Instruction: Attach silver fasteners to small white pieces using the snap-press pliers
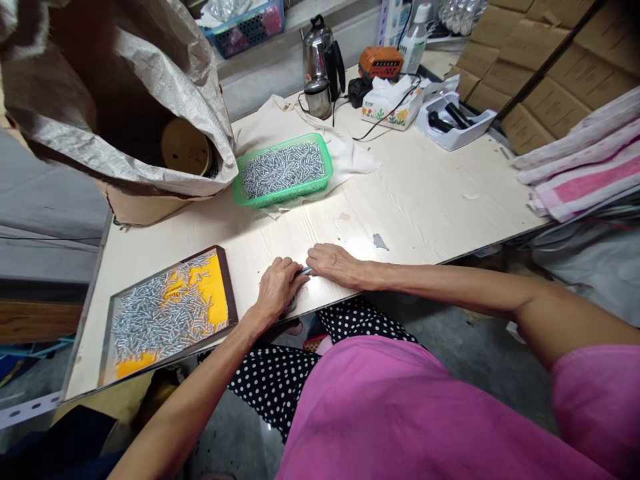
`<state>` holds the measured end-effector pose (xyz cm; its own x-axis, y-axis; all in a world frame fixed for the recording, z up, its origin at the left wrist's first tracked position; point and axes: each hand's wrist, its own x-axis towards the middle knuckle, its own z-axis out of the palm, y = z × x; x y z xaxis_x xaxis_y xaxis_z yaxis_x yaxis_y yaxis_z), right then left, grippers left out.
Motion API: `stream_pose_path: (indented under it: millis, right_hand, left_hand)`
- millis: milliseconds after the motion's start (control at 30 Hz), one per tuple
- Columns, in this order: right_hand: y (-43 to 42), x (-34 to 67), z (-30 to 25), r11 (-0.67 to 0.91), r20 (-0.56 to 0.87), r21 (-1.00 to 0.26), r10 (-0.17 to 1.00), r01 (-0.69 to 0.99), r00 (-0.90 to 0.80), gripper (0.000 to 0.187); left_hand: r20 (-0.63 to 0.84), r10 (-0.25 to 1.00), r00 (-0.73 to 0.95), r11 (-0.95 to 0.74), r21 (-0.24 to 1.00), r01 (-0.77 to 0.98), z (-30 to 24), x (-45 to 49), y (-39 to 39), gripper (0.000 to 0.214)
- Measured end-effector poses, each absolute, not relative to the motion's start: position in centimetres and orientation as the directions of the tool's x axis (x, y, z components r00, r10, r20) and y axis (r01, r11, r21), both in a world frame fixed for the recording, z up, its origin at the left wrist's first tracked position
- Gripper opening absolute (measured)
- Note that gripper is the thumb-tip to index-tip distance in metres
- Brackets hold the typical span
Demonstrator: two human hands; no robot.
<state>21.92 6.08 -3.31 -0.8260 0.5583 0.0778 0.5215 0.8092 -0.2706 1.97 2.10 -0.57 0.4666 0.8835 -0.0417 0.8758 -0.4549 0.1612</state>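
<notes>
My left hand and right hand meet at the near edge of the tabletop, both resting on the wood, which I judge steadies the small metal piece between them. The left grip is curled tight on it. The right lies flat, fingers together, and I cannot tell whether its thumb pinches too. The tray of screws sits just left within reach, the green basket farther back.

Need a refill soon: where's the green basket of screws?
Head view, upper middle: the green basket sits on a white cloth on the table's far side, just right of the paper sack.
</notes>
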Motion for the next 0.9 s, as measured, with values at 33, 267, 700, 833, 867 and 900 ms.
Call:
stream_pose_path:
  millis: [33, 267, 700, 833, 867, 900]
  right_hand:
    - [6.3, 22.0, -3.3, 0.799, 0.085, -0.278, 0.573, 0.532, -0.815, 0.017]
    - [10.1, 23.7, -2.0, 0.793, 0.029, -0.386, 0.52, 0.471, -0.853, 0.048]
    - [11.0, 18.7, 0.2, 0.785, 0.081, -0.213, 0.608, 0.582, -0.79, 0.017]
    - [6.8, 14.9, 1.2, 0.96, 0.088, -0.184, 0.231, 0.212, -0.969, 0.011]
    - [5.9, 14.1, 1.1, 0.973, 0.082, -0.178, 0.164, 0.148, -0.983, 0.01]
    - [5.2, 13.5, 0.9, 0.98, 0.078, -0.171, 0.118, 0.103, -0.99, 0.011]
  left_hand:
    - [-0.035, 0.886, 0.462, -0.453, 0.148, 0.879, -0.6, 1.9, 2.1, 0.021]
    - [0.172, 0.904, 0.392, -0.416, 0.141, 0.898, -2.0, 3.0, -1.0, 0.052]
    - [0.132, 0.885, 0.447, -0.458, 0.425, 0.781, -3.3, 6.1, -5.1, 0.05]
    - [0.144, 0.887, 0.439, -0.454, 0.449, 0.77, -2.8, 6.4, -6.6, 0.046]
    - [0.173, 0.867, 0.468, -0.492, 0.443, 0.749, -2.5, 6.2, -7.4, 0.042]
    - [0.211, 0.837, 0.506, -0.544, 0.427, 0.722, -2.0, 5.8, -8.3, 0.037]
